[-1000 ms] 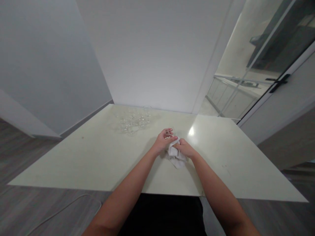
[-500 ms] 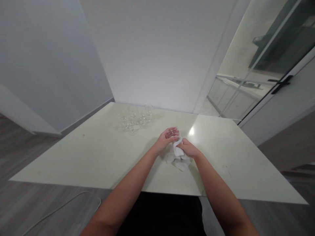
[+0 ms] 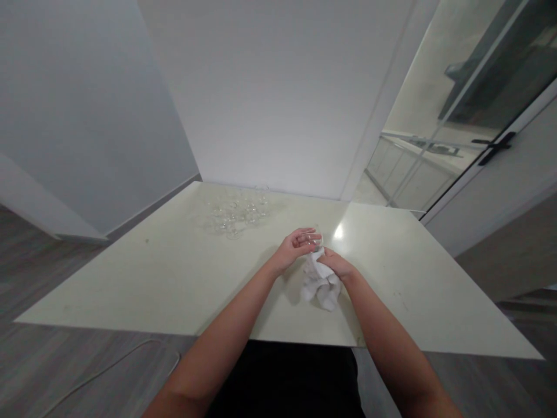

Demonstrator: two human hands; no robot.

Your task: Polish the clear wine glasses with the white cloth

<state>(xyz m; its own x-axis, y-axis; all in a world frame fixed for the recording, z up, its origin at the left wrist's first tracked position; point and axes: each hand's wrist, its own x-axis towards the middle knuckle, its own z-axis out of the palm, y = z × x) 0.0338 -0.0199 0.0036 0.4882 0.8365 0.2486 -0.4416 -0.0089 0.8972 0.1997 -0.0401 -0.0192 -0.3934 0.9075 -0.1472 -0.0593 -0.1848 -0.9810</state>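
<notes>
My left hand (image 3: 292,249) is closed around a clear drinking glass (image 3: 310,238), held above the table near its middle. From the other side my right hand (image 3: 337,263) grips a white cloth (image 3: 324,284). The upper part of the cloth presses against the glass, while its folds hang loose below my hands. Some of the glass is hidden by my left fingers and the cloth. Several clear glasses (image 3: 238,213) stand clustered on the table to the far left of my hands; their outlines blur together.
The pale, glossy table (image 3: 143,278) reaches back to a white wall (image 3: 278,104). At the right is a glass-paned door with a black handle (image 3: 496,148). A pale cable (image 3: 104,371) lies on the grey floor at the lower left.
The cloth hangs lower and further right, its folds spread out more. My right hand has shifted slightly right and down, and the glass has turned a little in my left hand.
</notes>
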